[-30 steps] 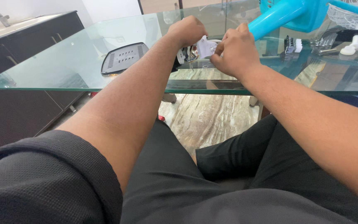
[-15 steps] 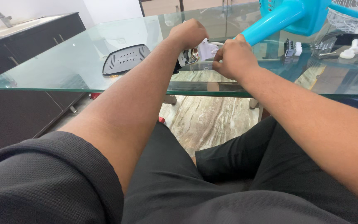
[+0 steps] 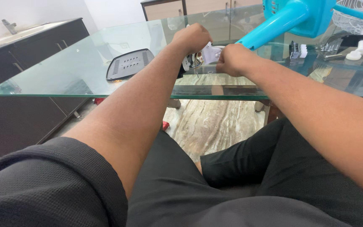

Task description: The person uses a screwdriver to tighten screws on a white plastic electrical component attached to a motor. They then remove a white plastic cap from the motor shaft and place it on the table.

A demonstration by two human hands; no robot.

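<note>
Nearest to me are my own legs in black trousers and my dark sleeve, with the marbled floor showing between my knees and through the glass. Both my forearms stretch out over the near edge of the glass table.

My left hand is curled into a fist, knuckles up, fingers wrapped around the left side of a small white and metal part that sits just above the glass near the middle of the table. My right hand is closed as well, thumb and fingers pinched onto the right side of the same part, so the two hands nearly meet with the piece held between them. How the fingertips sit underneath I cannot tell; the backs of my hands hide them.

To the left of my hands, well apart, a dark grey vented plate lies flat on the glass. Just beyond my right hand a turquoise fan neck slants up to the right, and past it lie a white wire fan guard and small white knobs.
</note>
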